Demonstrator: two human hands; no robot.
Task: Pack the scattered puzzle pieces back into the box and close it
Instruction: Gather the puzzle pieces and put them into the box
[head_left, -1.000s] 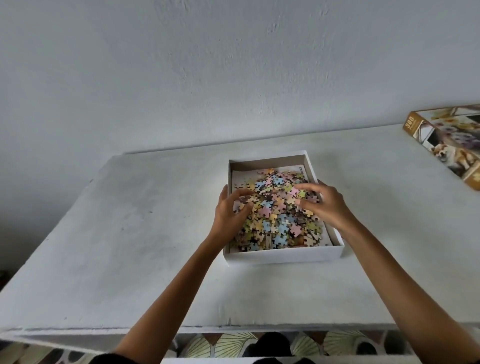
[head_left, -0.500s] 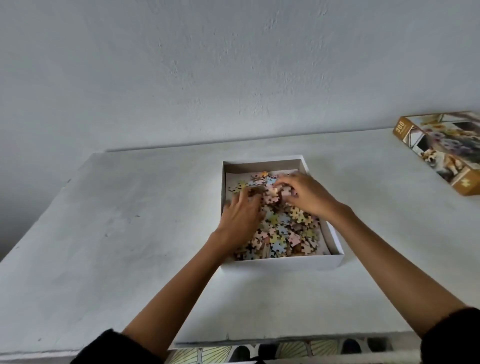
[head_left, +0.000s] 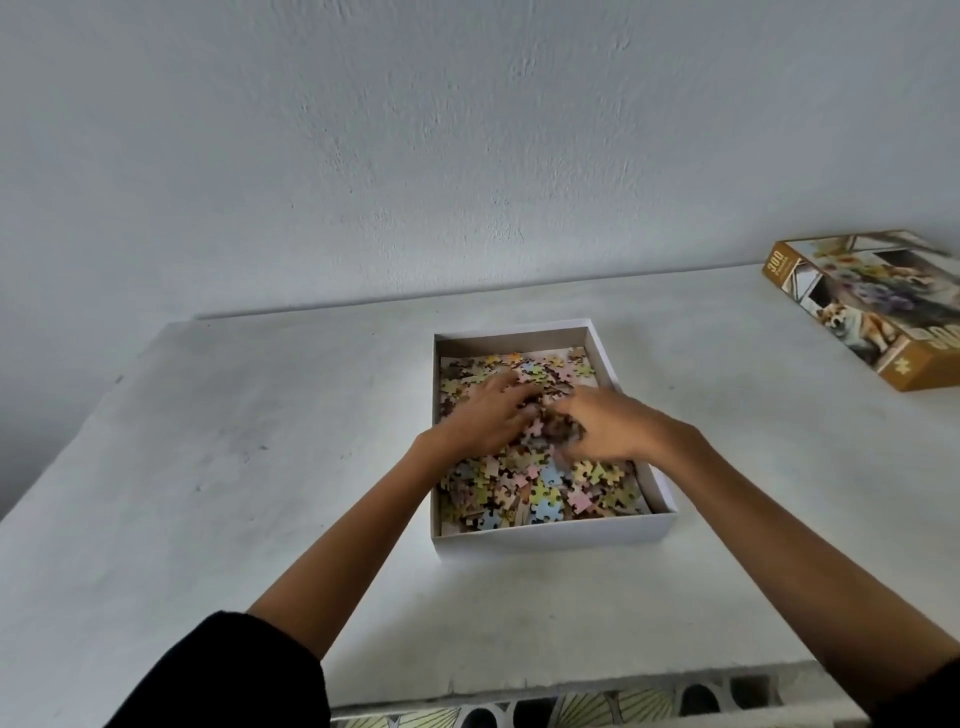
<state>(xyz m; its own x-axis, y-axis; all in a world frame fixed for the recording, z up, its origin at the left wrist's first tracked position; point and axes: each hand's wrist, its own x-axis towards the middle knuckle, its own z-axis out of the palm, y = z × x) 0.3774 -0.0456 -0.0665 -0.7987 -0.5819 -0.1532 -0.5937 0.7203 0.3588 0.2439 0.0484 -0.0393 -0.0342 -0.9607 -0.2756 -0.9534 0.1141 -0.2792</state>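
A white open box (head_left: 550, 536) stands in the middle of the white table, with a loose heap of pastel puzzle pieces (head_left: 543, 491) inside. Both my hands are in the box, palms down on the heap's middle, fingertips almost meeting. My left hand (head_left: 488, 415) lies flat with its fingers spread over the pieces. My right hand (head_left: 610, 423) has its fingers bent down into the pieces, and its fingertips are hidden and blurred. The box lid (head_left: 878, 312), printed with dogs and flowers, lies apart at the table's far right. I see no pieces on the table outside the box.
The table (head_left: 234, 467) meets a white wall at the back. Its front edge runs just below my forearms, with a patterned floor (head_left: 597, 706) under it. The lid lies partly beyond the right edge of the view.
Both hands have slid from the far part of the heap back toward its middle, staying close together. The pieces now reach closer to the box's far wall.
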